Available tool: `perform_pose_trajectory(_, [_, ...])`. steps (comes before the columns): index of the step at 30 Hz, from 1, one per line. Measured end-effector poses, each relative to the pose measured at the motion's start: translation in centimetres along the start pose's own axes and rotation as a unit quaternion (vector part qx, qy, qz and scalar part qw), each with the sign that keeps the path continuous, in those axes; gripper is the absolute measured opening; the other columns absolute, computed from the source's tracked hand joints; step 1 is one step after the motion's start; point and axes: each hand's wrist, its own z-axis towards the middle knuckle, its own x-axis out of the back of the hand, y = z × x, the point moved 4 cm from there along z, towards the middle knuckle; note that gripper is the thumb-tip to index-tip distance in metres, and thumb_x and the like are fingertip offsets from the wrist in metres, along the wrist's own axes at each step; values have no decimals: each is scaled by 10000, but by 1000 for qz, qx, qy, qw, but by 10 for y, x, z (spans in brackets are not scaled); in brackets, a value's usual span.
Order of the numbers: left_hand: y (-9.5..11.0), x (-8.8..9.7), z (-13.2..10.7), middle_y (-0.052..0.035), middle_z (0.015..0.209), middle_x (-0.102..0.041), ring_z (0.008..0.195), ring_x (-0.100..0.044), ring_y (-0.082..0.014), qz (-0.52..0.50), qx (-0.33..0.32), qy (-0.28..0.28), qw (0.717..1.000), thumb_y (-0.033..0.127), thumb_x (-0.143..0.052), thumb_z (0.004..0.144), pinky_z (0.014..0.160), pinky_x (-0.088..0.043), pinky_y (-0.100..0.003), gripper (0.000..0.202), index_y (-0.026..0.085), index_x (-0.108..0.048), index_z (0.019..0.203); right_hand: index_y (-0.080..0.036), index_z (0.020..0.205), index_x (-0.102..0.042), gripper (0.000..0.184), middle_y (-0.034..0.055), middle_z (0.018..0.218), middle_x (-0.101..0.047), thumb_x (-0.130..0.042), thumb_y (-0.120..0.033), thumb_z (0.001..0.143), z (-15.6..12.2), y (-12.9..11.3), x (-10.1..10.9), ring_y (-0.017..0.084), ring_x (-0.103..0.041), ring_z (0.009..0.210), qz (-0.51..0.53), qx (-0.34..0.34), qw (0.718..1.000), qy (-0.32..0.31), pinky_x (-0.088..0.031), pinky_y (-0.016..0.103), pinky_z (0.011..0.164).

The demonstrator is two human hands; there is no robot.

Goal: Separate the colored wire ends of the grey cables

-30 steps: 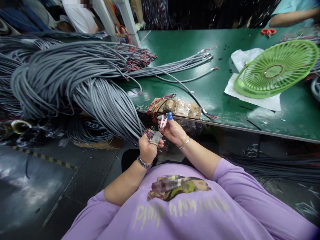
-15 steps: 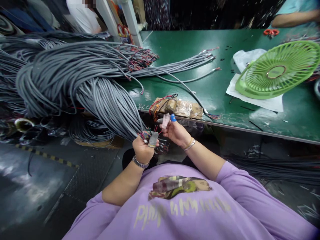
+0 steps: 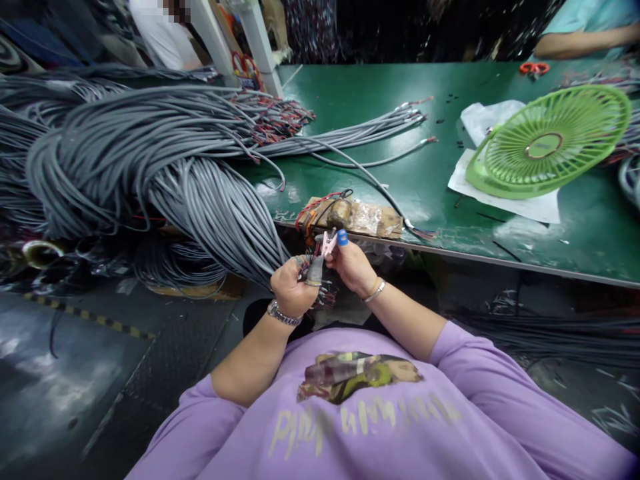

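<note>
Left hand: my left hand [image 3: 291, 291] is closed in a fist around the near ends of the grey cable bundle [image 3: 215, 213]. The thumb, in a grey finger guard [image 3: 315, 270], presses on top.
Right hand: my right hand [image 3: 353, 268] is pinched shut on small pink snips [image 3: 327, 243]. The forefinger wears a blue cap [image 3: 342, 237], just beside the coloured wire ends [image 3: 303, 262].
Where the cables lie: they drape from the big pile at the far left, over the edge of the bench [image 3: 400, 167], down to my fist in front of my chest.
Weight: the pile looks heavy, but it carries itself, so I judge the ends light.
Stiffness: the jackets seem springy and bend easily. The thin cores look soft.
Surface: the jackets are smooth and probably slippery in a loose grip.
Where to hold: on the jackets, just behind the bared ends, never by the cores.
Fragile part: the cores look easy to nick.
Nearby: a taped block [image 3: 367, 218] sits on the bench edge, and a green fan grille [image 3: 550, 140] at the far right.
</note>
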Motion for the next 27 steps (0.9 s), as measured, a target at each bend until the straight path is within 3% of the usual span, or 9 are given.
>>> perform_pose_trajectory(3, [1, -1, 1, -2, 568, -605, 553, -555, -146, 11, -10, -4, 1000, 313, -800, 622, 633, -474, -259, 144, 225, -694, 663, -171, 766, -643, 474, -20, 649, -567, -692, -642, 731, 4, 2, -5, 80, -459, 571, 76, -53, 996, -18, -395, 211, 545])
perform_pose_trajectory(7, [4, 0, 0, -8, 552, -615, 537, -552, -151, 6, -27, -8, 1000, 319, -804, 617, 634, -473, -267, 144, 228, -700, 659, -169, 774, -663, 415, -27, 618, -553, -699, -583, 767, 5, 0, -7, 84, -459, 569, 107, -50, 993, 1, -367, 211, 530])
perform_pose_trajectory(14, [-4, 3, -8, -1, 548, -632, 519, -570, -138, -4, 9, -23, 1000, 346, -791, 656, 607, -483, -253, 159, 220, -694, 663, -188, 824, -652, 482, -4, 699, -620, -593, -666, 809, -1, 5, -4, 106, -513, 616, 140, -114, 983, -16, -402, 226, 571])
perform_pose_trajectory(17, [-16, 5, -16, 3, 564, -647, 487, -583, -125, -70, 70, -64, 993, 396, -759, 716, 537, -480, -234, 205, 203, -693, 722, -184, 803, -637, 493, 6, 722, -633, -576, -673, 816, -3, 4, 5, 102, -517, 610, 141, -127, 982, -16, -397, 217, 551])
perform_pose_trajectory(20, [-24, 0, -22, -12, 581, -665, 480, -605, -126, -178, 146, -160, 960, 475, -701, 774, 501, -491, -230, 297, 179, -689, 755, -177, 793, -627, 453, 8, 736, -644, -633, -629, 800, -5, 5, 17, 90, -520, 601, 121, -128, 984, -4, -399, 206, 543])
perform_pose_trajectory(23, [-24, -5, -22, -69, 709, -727, 635, -691, -163, -263, 191, -244, 914, 538, -666, 789, 617, -549, -258, 388, 155, -715, 824, -175, 792, -625, 397, 0, 733, -642, -705, -563, 767, -9, 4, 28, 84, -517, 589, 82, -118, 990, 0, -403, 206, 537])
perform_pose_trajectory(25, [-23, -7, -19, -101, 829, -754, 777, -724, -194, -296, 213, -257, 895, 566, -658, 783, 707, -566, -281, 438, 150, -727, 903, -175, 797, -631, 372, -4, 734, -641, -749, -520, 730, -13, 2, 34, 83, -515, 590, 47, -103, 994, -2, -403, 211, 536])
perform_pose_trajectory(27, [-23, -6, -17, -116, 901, -759, 867, -727, -215, -320, 232, -248, 884, 583, -661, 764, 703, -566, -277, 464, 154, -724, 929, -174, 811, -641, 364, -5, 741, -642, -779, -490, 696, -18, -2, 39, 82, -514, 597, 8, -79, 997, 0, -404, 213, 543])
